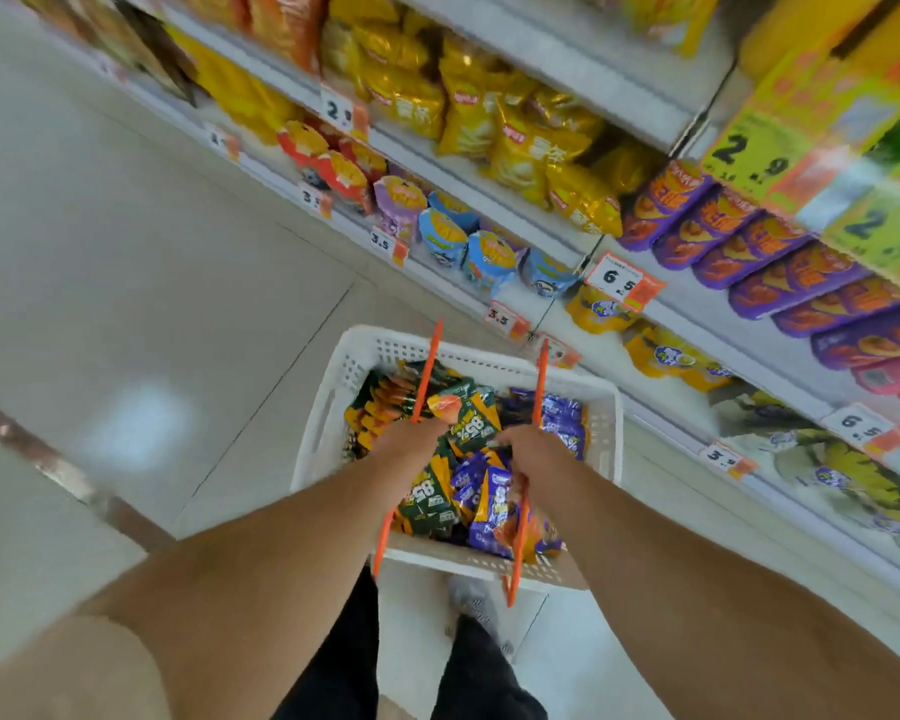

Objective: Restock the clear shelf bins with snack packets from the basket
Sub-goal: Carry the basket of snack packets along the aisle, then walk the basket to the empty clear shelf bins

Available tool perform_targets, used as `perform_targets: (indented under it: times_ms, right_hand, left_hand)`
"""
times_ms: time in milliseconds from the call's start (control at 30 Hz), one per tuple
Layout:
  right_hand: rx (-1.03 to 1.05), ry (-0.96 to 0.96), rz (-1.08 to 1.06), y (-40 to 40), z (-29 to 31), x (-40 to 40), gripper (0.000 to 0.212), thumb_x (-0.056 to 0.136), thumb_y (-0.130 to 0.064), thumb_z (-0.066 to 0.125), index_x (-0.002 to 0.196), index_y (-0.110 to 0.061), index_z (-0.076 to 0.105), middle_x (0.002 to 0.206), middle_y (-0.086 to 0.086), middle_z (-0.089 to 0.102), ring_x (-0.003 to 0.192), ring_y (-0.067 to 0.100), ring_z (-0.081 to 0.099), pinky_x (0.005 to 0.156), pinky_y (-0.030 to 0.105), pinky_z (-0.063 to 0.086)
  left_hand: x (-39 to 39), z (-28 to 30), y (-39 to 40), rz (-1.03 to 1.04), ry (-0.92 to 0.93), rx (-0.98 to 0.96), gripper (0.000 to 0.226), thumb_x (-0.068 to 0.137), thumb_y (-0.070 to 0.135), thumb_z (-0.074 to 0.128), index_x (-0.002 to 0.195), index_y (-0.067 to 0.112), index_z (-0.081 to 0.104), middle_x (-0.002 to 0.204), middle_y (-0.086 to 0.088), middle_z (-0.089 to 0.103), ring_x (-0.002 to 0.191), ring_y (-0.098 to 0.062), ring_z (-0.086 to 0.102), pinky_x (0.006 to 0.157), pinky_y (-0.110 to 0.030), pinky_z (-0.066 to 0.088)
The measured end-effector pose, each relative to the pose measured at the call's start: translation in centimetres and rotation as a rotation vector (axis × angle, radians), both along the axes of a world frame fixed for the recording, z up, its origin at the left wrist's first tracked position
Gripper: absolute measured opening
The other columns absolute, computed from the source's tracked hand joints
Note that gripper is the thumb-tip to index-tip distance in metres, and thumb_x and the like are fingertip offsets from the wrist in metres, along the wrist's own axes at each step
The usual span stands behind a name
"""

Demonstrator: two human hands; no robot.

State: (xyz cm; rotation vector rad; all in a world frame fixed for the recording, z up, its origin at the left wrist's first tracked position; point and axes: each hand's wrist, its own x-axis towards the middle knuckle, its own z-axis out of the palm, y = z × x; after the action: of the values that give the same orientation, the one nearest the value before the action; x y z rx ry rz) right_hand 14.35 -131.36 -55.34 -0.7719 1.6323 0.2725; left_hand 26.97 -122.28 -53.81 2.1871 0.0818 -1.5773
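Basket [333,407] of snack packets [468,491], hands gripping its handles

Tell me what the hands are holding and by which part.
The white basket of snack packets, held by its orange handles: left hand on the left handle, right hand on the right handle.

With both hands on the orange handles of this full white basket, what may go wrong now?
1. The white plastic basket is heaped with green and purple snack packets; tilting it may spill some.
2. The left hand and right hand each grip a thin orange handle, so no hand is free to catch a packet.
3. The basket hangs close to the lower shelf edge and may knock it.
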Motion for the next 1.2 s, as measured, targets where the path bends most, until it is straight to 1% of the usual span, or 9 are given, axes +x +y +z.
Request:
perform_targets:
  times_ms: [200,333,467,767,867,933,1000,1133,1200]
  right_hand:
    - [0.011,-0.046,0.439,5.9,6.4,4.5,0.013,0.094,-0.012,0.052,0.105,-0.005,0.054,0.069,0.007,0.034,0.056,0.018,0.031,0.050,0.029,0.034]
    - [0.018,-0.083,0.624,12.0,11.4,8.5,0.008,0.091,-0.013,0.053,0.095,-0.007,0.051,0.070,0.004,0.038,0.054,0.017,0.035,0.035,0.020,0.036]
    - [-0.013,-0.102,0.827,19.4,15.8,12.1,0.028,0.089,-0.020,0.056,0.112,-0.004,0.050,0.070,0.005,0.030,0.057,0.018,0.026,0.051,0.032,0.032]
    - [-0.095,-0.164,1.248,41.1,23.3,17.2,0.019,0.095,-0.021,0.050,0.077,-0.015,0.049,0.056,0.002,0.035,0.045,0.015,0.028,0.044,0.025,0.022]
    - [-0.116,-0.232,1.354,49.3,20.8,18.5,0.014,0.083,-0.021,0.061,0.079,-0.008,0.063,0.063,0.008,0.057,0.053,0.021,0.053,0.045,0.024,0.046]
    - [-0.209,-0.261,1.429,52.6,10.0,23.2,0.040,0.064,-0.027,0.066,0.099,-0.011,0.072,0.083,0.010,0.073,0.075,0.032,0.070,0.064,0.053,0.059]
    - [-0.227,-0.229,1.474,57.4,3.4,26.1,0.051,0.056,-0.035,0.066,0.104,-0.018,0.070,0.092,0.008,0.074,0.082,0.035,0.070,0.074,0.061,0.055]
    - [-0.225,-0.298,1.573,70.4,14.0,21.2,0.036,0.071,-0.039,0.063,0.095,-0.013,0.066,0.082,0.005,0.074,0.071,0.028,0.071,0.064,0.057,0.059]
    - [-0.196,-0.342,1.616,76.4,16.4,19.7,0.037,0.079,-0.039,0.055,0.105,-0.014,0.062,0.091,0.006,0.072,0.082,0.028,0.069,0.074,0.052,0.059]
  left_hand:
    - [0.4,8.8,10.3,0.353,-0.051,0.062,0.028,0.094,0.040,0.058,0.091,0.013,0.051,0.077,-0.007,0.047,0.047,-0.012,0.028,0.048,-0.025,0.025]
    - [0.7,14.4,18.0,0.584,-0.089,0.058,0.023,0.095,0.032,0.057,0.080,0.016,0.051,0.072,-0.006,0.049,0.042,-0.011,0.029,0.042,-0.023,0.026]
    - [0.0,18.8,26.2,0.823,-0.106,0.036,0.023,0.093,0.031,0.058,0.099,0.009,0.055,0.061,-0.001,0.039,0.040,-0.011,0.031,0.039,-0.021,0.027]
    - [-4.8,24.3,46.5,1.292,-0.170,-0.143,0.032,0.089,0.029,0.060,0.110,0.007,0.050,0.060,-0.002,0.027,0.046,-0.014,0.025,0.040,-0.022,0.026]
    - [-6.6,24.7,53.9,1.423,-0.194,-0.165,0.017,0.089,0.025,0.056,0.095,0.010,0.049,0.065,-0.003,0.030,0.050,-0.015,0.028,0.044,-0.024,0.027]
    - [-7.7,24.8,59.0,1.525,-0.202,-0.189,0.021,0.091,0.027,0.056,0.100,0.009,0.050,0.067,-0.003,0.035,0.053,-0.015,0.033,0.046,-0.025,0.029]
    - [-8.7,25.0,63.9,1.617,-0.214,-0.232,0.031,0.091,0.030,0.057,0.111,0.007,0.049,0.067,-0.002,0.036,0.051,-0.014,0.033,0.047,-0.024,0.029]
    - [-10.5,25.8,74.1,1.725,-0.265,-0.243,0.052,0.087,0.032,0.062,0.129,0.004,0.049,0.075,-0.005,0.046,0.057,-0.018,0.044,0.049,-0.024,0.032]
    - [-11.3,26.4,79.0,1.760,-0.294,-0.214,0.054,0.086,0.031,0.063,0.130,0.002,0.050,0.098,-0.013,0.059,0.077,-0.025,0.058,0.051,-0.025,0.037]
